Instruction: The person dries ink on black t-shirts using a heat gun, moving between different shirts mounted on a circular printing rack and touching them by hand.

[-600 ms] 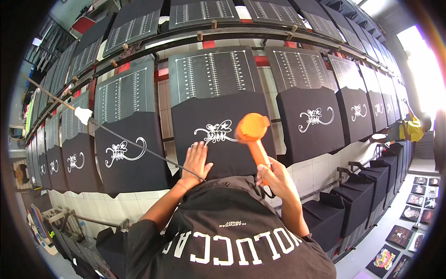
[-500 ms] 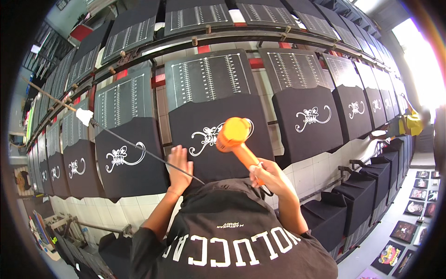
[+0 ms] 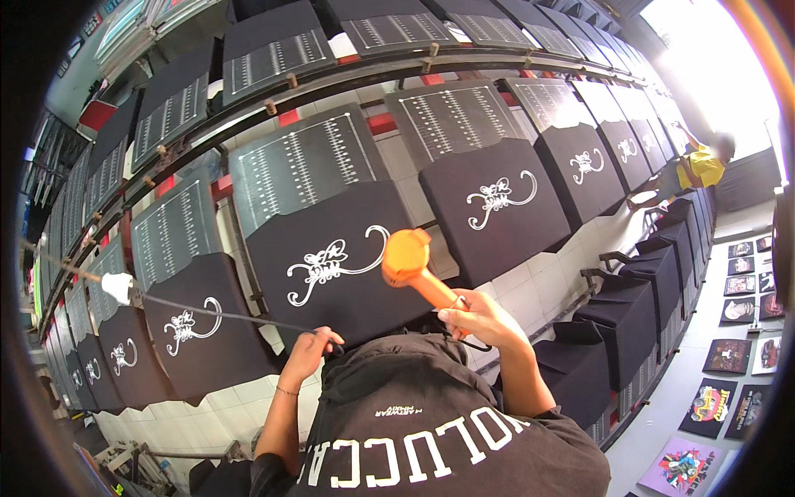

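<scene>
blower (image 3: 410, 258) | gripped in right hand (image 3: 487, 319) | left hand (image 3: 308, 351) curled at cord (image 3: 207, 310), hold unclear

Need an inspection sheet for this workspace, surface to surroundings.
Surface: near row of dark boards with white scale marks, partly covered by black fabric.
Job's things: orange handheld tool, its head overlapping the nearest fabric's right edge in view; white print on that fabric.
Clutter: stacked flat items, upper left; kind unclear.
Hands: right hand grips the tool's handle; left hand has fingers curled at the dark cable, hold unclear.
Cables: dark cable runs between a white fitting and the left hand.
Surroundings: co-worker in yellow at right; printed panels lower right.
</scene>
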Demonstrator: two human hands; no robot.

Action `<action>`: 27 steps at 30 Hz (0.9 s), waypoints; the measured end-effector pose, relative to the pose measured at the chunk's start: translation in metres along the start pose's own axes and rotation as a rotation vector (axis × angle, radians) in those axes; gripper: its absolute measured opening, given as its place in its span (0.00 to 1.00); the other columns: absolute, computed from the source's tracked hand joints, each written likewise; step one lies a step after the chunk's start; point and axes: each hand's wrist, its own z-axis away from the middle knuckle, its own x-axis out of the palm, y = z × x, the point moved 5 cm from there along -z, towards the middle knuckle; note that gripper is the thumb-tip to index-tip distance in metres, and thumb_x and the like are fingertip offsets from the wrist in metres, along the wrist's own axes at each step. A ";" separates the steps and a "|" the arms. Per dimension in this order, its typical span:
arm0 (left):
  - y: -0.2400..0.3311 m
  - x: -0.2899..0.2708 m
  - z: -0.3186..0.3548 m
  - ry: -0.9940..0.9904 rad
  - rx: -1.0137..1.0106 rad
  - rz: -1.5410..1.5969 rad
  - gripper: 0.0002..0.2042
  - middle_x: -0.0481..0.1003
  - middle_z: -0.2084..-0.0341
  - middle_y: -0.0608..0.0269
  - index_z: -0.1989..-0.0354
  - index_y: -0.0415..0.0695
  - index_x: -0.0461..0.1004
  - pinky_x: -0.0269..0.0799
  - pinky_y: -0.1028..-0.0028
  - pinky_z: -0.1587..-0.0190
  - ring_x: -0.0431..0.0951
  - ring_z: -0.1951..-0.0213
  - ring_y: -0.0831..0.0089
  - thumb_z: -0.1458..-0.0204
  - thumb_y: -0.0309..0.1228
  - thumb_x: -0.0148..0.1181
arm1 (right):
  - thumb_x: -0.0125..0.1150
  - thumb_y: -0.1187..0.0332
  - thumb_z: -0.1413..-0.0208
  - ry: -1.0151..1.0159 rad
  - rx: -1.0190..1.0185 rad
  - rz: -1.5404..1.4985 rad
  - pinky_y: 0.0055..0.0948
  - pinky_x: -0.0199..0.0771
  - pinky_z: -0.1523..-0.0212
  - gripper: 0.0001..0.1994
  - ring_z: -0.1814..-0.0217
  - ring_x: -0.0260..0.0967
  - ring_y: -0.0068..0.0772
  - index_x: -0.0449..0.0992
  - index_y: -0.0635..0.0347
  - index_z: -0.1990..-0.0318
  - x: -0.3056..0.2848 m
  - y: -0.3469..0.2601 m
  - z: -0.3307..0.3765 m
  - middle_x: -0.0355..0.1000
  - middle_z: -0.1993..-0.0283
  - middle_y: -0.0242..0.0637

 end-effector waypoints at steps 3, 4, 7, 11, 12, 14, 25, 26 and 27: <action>0.056 0.053 -0.022 -0.192 0.125 -0.223 0.24 0.77 0.72 0.62 0.55 0.39 0.80 0.72 0.74 0.56 0.78 0.67 0.73 0.30 0.43 0.38 | 0.65 0.62 0.41 0.142 -0.132 -0.154 0.20 0.72 0.71 0.14 0.74 0.68 0.15 0.72 0.63 0.58 -0.048 0.014 0.005 0.68 0.71 0.26; 0.067 0.068 -0.033 -0.263 0.110 -0.287 0.23 0.79 0.67 0.60 0.51 0.42 0.80 0.70 0.70 0.47 0.80 0.61 0.68 0.30 0.44 0.38 | 0.64 0.64 0.41 0.167 -0.160 -0.184 0.19 0.72 0.70 0.13 0.74 0.67 0.15 0.72 0.63 0.58 -0.068 0.018 0.005 0.68 0.71 0.26; 0.119 0.113 -0.064 -0.352 0.223 -0.409 0.22 0.80 0.65 0.59 0.46 0.44 0.78 0.67 0.66 0.43 0.79 0.57 0.64 0.30 0.44 0.40 | 0.62 0.64 0.40 0.246 -0.239 -0.289 0.20 0.71 0.71 0.12 0.74 0.68 0.16 0.71 0.63 0.58 -0.129 0.027 0.006 0.69 0.71 0.27; 0.161 0.174 -0.117 -0.444 0.273 -0.346 0.22 0.82 0.56 0.59 0.43 0.46 0.76 0.64 0.65 0.39 0.80 0.53 0.63 0.30 0.45 0.38 | 0.60 0.63 0.37 0.243 -0.290 -0.347 0.19 0.71 0.71 0.12 0.75 0.69 0.17 0.70 0.62 0.58 -0.211 0.043 -0.005 0.69 0.72 0.28; 0.164 0.189 -0.130 -0.441 0.242 -0.310 0.23 0.80 0.52 0.57 0.43 0.44 0.75 0.65 0.66 0.40 0.81 0.53 0.63 0.29 0.44 0.38 | 0.60 0.62 0.37 0.225 -0.288 -0.343 0.19 0.71 0.71 0.12 0.75 0.69 0.17 0.70 0.62 0.58 -0.225 0.046 -0.012 0.69 0.72 0.28; 0.176 0.224 -0.154 -0.447 0.184 -0.253 0.23 0.80 0.51 0.56 0.43 0.42 0.75 0.68 0.67 0.42 0.82 0.55 0.64 0.29 0.44 0.38 | 0.59 0.61 0.36 0.183 -0.266 -0.311 0.19 0.71 0.71 0.13 0.74 0.69 0.17 0.70 0.63 0.58 -0.256 0.041 -0.016 0.69 0.72 0.28; 0.161 0.317 -0.212 -0.273 0.075 -0.146 0.23 0.82 0.61 0.57 0.43 0.43 0.76 0.72 0.72 0.49 0.81 0.57 0.69 0.30 0.43 0.37 | 0.57 0.56 0.34 -0.166 -0.180 -0.015 0.19 0.72 0.71 0.17 0.73 0.71 0.17 0.71 0.64 0.56 -0.319 0.002 -0.059 0.70 0.71 0.29; 0.143 0.314 -0.212 -0.242 0.050 -0.103 0.23 0.82 0.61 0.57 0.43 0.42 0.76 0.72 0.72 0.49 0.80 0.57 0.71 0.30 0.43 0.38 | 0.57 0.56 0.34 -0.198 -0.167 -0.010 0.19 0.72 0.71 0.17 0.73 0.71 0.17 0.71 0.64 0.57 -0.317 -0.001 -0.063 0.70 0.71 0.29; 0.139 0.313 -0.211 -0.219 0.033 -0.052 0.22 0.82 0.61 0.57 0.43 0.42 0.76 0.72 0.73 0.50 0.80 0.58 0.72 0.30 0.42 0.39 | 0.57 0.56 0.34 -0.220 -0.148 0.003 0.19 0.72 0.71 0.16 0.72 0.72 0.18 0.71 0.63 0.57 -0.315 -0.002 -0.068 0.70 0.71 0.29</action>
